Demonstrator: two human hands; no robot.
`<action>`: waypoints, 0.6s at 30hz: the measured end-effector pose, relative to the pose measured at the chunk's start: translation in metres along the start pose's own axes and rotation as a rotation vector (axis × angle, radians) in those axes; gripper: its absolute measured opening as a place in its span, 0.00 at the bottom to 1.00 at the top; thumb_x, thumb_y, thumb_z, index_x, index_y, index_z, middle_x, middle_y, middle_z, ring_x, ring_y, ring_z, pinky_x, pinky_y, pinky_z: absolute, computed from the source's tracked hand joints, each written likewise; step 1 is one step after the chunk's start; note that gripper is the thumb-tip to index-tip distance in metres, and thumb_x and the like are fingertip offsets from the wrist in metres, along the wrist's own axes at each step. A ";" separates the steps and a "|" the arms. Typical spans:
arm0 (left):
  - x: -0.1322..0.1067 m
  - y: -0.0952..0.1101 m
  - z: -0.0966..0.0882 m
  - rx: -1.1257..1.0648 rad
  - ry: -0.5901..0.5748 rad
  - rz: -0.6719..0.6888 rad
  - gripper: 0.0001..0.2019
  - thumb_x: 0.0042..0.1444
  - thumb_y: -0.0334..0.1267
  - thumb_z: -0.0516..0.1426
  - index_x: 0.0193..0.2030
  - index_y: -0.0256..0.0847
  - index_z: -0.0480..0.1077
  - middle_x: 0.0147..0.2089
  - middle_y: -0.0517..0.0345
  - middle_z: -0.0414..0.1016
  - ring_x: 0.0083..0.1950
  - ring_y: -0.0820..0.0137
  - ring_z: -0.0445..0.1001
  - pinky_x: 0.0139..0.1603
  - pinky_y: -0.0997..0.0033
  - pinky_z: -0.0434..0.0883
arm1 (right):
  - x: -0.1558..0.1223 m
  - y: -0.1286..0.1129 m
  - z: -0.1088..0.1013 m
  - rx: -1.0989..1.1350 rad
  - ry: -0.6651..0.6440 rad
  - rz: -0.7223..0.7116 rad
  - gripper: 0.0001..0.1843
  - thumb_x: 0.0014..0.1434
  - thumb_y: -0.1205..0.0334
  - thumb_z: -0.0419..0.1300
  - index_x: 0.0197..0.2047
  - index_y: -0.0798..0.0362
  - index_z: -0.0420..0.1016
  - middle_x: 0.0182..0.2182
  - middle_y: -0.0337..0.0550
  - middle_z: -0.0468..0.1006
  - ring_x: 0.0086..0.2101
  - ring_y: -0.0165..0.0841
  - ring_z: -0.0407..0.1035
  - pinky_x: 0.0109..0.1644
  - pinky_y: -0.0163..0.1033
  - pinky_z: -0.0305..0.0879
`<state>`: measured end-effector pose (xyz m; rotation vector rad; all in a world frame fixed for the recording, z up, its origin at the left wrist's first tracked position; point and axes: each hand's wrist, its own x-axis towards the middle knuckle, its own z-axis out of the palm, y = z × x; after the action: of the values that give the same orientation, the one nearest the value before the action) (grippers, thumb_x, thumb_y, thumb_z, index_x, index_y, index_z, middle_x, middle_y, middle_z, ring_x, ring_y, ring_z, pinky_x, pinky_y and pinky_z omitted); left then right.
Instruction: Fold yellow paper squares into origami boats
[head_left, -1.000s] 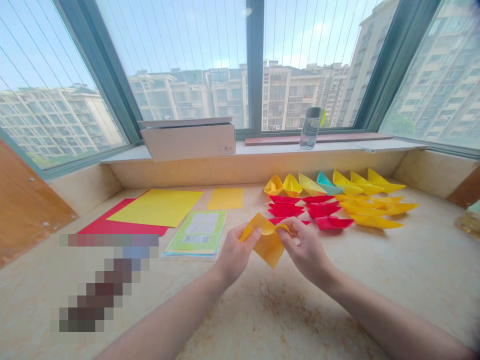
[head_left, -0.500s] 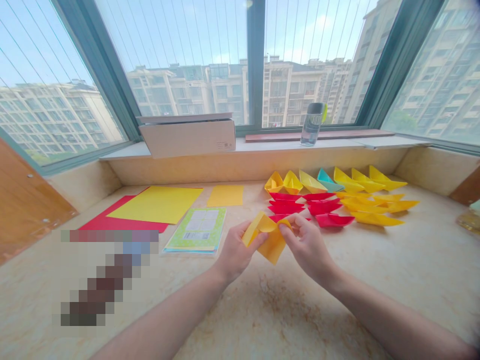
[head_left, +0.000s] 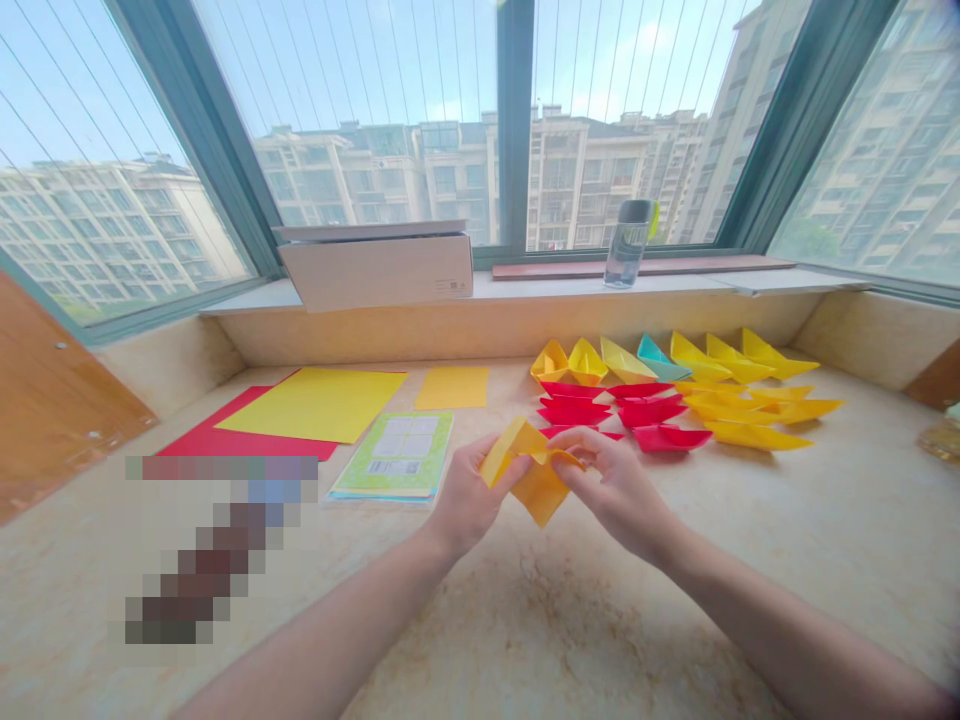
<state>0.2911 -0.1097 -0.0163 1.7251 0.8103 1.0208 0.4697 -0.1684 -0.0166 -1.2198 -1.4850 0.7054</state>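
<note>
Between my two hands is a folded piece of orange-yellow paper [head_left: 541, 492], held above the counter with a lower corner pointing down toward me. My left hand [head_left: 474, 495] is closed on its left side, thumb on the near face. My right hand [head_left: 609, 487] pinches the right edge between thumb and fingers. Just beyond my right hand lie red paper boats [head_left: 651, 411] in rows. Yellow paper boats [head_left: 761, 436] sit to their right, and a blue paper boat [head_left: 657, 360] stands in the back row among more yellow ones.
Left of my hands lie a green packet of paper [head_left: 401, 455], a small orange sheet [head_left: 451, 387], a large yellow sheet [head_left: 315, 403] and red paper [head_left: 217, 430]. A white box [head_left: 379, 270] and a water bottle [head_left: 627, 245] stand on the window ledge. A blurred patch covers something at the left.
My right thumb and fingers have shifted slightly on the paper's right edge, and its flap there sits a little differently. My left hand keeps its hold.
</note>
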 end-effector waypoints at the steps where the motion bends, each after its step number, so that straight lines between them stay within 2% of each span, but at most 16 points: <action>1: 0.000 0.000 0.000 0.002 -0.003 0.003 0.13 0.55 0.44 0.62 0.39 0.35 0.76 0.35 0.55 0.77 0.36 0.68 0.73 0.37 0.74 0.68 | 0.001 0.000 -0.001 0.001 0.001 0.005 0.08 0.60 0.59 0.60 0.41 0.52 0.76 0.39 0.46 0.80 0.40 0.40 0.74 0.44 0.44 0.70; 6: -0.002 0.001 0.001 0.003 -0.042 0.028 0.12 0.56 0.43 0.62 0.40 0.35 0.75 0.36 0.56 0.77 0.37 0.69 0.72 0.38 0.74 0.67 | 0.003 0.003 -0.001 0.004 0.040 0.014 0.08 0.61 0.57 0.60 0.38 0.52 0.77 0.36 0.45 0.81 0.40 0.40 0.75 0.44 0.43 0.70; 11: -0.004 0.001 0.001 0.074 -0.037 0.038 0.12 0.56 0.43 0.62 0.38 0.35 0.75 0.32 0.57 0.75 0.32 0.71 0.69 0.33 0.75 0.65 | 0.002 0.002 -0.002 -0.086 0.066 0.013 0.08 0.60 0.59 0.60 0.39 0.51 0.78 0.38 0.45 0.82 0.40 0.40 0.76 0.45 0.44 0.71; 18: -0.005 -0.001 0.002 0.065 -0.105 0.053 0.10 0.56 0.41 0.62 0.38 0.35 0.76 0.31 0.59 0.74 0.31 0.72 0.68 0.32 0.76 0.63 | 0.002 -0.003 -0.006 -0.058 0.009 0.085 0.08 0.58 0.59 0.61 0.37 0.53 0.78 0.35 0.45 0.82 0.38 0.39 0.76 0.43 0.42 0.70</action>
<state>0.2903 -0.1143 -0.0191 1.8479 0.7413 0.9398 0.4744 -0.1681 -0.0112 -1.3352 -1.4619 0.7168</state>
